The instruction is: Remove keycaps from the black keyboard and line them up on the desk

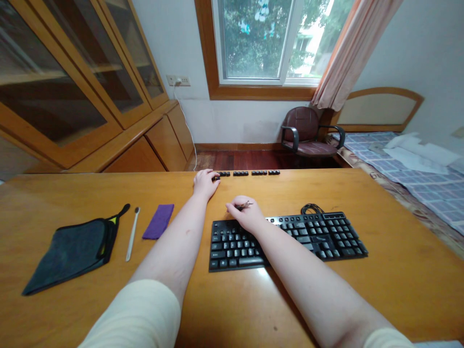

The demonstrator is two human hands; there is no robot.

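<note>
A black keyboard (311,237) lies on the wooden desk (90,193), its top row of keys gone and bare metal showing there. Several removed black keycaps (250,172) stand in a row along the desk's far edge. My left hand (205,182) reaches to the left end of that row, fingers curled on a keycap there. My right hand (245,212) rests over the keyboard's upper left corner, closed on a small thin tool I cannot make out clearly.
Left on the desk lie a folded dark cloth (70,251), a white brush-like stick (132,233) and a purple cloth (158,221). Behind the desk stand a brown office chair (308,133), a bed (416,179) and a glass-door cabinet (72,82).
</note>
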